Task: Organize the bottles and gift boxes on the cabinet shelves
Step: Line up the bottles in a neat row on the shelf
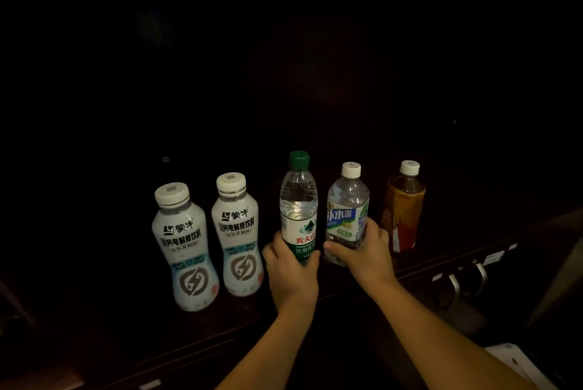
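1. We saw 5 bottles standing upright in a row on the dark shelf (94, 342), with the green-capped water bottle (298, 200) third from the left, our landmark.
2. Our left hand (291, 269) was wrapped around its lower body, over the label.
3. Our right hand (362, 250) gripped the clear white-capped bottle (347, 200) just right of the landmark.
4. We judged both full, fairly heavy, thin-walled and smooth; holding low on the label seemed steadier than squeezing the ribbed shoulder.
5. Left of the landmark stood 2 white drink bottles (186, 247); far right, an amber tea bottle (403, 209).
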`<state>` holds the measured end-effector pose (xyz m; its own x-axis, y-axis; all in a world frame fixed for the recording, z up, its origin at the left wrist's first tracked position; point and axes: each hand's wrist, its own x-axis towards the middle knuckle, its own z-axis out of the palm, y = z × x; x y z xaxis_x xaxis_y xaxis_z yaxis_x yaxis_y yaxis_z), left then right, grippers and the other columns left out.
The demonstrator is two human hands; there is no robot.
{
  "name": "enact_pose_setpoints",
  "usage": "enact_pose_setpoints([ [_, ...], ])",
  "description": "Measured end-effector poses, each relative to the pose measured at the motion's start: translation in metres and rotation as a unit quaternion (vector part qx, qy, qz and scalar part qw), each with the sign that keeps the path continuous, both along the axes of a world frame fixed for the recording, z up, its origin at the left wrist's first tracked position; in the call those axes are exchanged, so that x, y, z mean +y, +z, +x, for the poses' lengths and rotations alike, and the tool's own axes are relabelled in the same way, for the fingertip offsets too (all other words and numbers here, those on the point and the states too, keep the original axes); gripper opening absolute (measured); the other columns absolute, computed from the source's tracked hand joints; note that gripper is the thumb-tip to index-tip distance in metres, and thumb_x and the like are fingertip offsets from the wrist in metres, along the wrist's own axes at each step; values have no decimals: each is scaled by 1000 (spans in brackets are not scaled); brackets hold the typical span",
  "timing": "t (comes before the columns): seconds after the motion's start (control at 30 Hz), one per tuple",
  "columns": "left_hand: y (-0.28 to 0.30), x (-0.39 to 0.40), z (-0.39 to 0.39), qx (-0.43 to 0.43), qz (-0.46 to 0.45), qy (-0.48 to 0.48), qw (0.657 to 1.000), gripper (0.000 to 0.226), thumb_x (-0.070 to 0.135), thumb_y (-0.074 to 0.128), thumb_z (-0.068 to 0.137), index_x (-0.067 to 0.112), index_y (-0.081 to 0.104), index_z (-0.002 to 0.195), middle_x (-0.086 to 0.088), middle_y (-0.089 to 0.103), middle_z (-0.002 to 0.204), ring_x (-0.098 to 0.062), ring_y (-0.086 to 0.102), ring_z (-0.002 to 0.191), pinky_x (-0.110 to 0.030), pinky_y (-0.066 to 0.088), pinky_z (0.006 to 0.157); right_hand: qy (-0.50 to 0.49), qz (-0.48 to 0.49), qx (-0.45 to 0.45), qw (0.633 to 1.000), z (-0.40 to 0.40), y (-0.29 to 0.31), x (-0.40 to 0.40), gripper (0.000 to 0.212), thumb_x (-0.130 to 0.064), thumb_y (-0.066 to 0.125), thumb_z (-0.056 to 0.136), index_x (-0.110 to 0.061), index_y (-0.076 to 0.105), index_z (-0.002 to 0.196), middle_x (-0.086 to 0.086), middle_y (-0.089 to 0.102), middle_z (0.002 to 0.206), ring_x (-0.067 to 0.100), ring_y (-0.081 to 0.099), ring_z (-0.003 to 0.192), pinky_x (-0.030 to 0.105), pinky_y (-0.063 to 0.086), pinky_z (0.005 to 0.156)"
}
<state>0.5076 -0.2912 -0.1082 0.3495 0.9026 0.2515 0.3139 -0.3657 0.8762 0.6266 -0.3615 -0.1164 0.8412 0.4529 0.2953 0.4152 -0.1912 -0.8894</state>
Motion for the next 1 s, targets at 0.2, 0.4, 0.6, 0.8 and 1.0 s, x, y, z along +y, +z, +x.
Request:
enact_pose_setpoints([
  [0.2, -3, 0, -3, -17, -8, -20, 1000, 81, 23, 72, 78, 13, 26, 144, -9, 39, 135, -24, 52, 115, -33, 49, 89, 110, 23, 53, 992, 17, 0, -11, 71, -26, 88, 65, -29, 52, 127, -9, 64, 117, 4, 60, 108, 25, 51, 88],
  [0.4, -3, -1, -2, -21, -16, -14, 1000, 83, 24, 74, 75, 12, 28, 143, -10, 40, 133, -25, 54, 113, -36, 50, 86, 88, 31, 55, 994, 9, 2, -8, 78, -34, 87, 62, -29, 48, 130, -9, 63, 117, 5, 59, 106, 27, 51, 88],
  [0.6, -5, 2, -2, -8, -19, -1, 1000, 84, 29, 77, 74, 11, 31, 141, -10, 42, 135, -25, 48, 120, -32, 42, 88, -60, -40, -13, 997, -9, 2, 8, 95, -49, 86, 59, -17, 41, 137, 5, 48, 124, 18, 48, 113, 37, 49, 88],
  [0.8, -6, 2, -3, -5, -17, -11, 1000, 79, 26, 73, 78, 12, 30, 142, -9, 41, 136, -25, 49, 119, -32, 42, 87, 26, 1, 8, 1000, -2, 1, -5, 69, -37, 84, 63, -31, 45, 120, -12, 63, 103, 1, 62, 87, 20, 49, 68],
  [1.0, -7, 4, -3, -4, -23, -15, 1000, 78, 27, 73, 78, 12, 30, 142, -8, 41, 137, -25, 50, 117, -29, 39, 82, 60, 18, 37, 997, 0, 1, -8, 70, -33, 85, 64, -37, 42, 120, -14, 65, 102, -1, 63, 89, 18, 49, 71],
])
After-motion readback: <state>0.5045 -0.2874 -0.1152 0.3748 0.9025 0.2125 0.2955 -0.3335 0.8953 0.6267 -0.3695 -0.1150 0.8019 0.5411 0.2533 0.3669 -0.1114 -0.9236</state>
